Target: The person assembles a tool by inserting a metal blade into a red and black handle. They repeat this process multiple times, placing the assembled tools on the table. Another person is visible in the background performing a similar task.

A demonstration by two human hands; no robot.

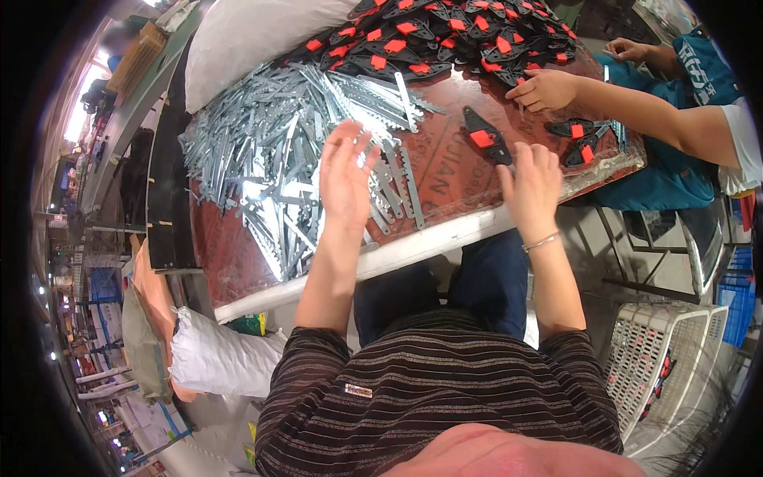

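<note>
My left hand [346,179] hovers over the near side of a heap of silvery serrated metal strips [262,143]. Its fingers are apart and I see nothing held in them. Toward the table's near edge, my right hand [532,187] has its thumb and fingertips closed at the lower end of a black plastic piece [479,131] with a red block in its middle. The exact grip is partly hidden by the fingers. A few loose strips [409,191] lie just right of my left hand.
A big pile of black-and-red pieces [477,40] covers the table's far side. Another person's hand [544,89] reaches in from the right, near two such pieces [580,139]. A white sack [246,40] leans at the back left. A white plastic crate [644,358] stands lower right.
</note>
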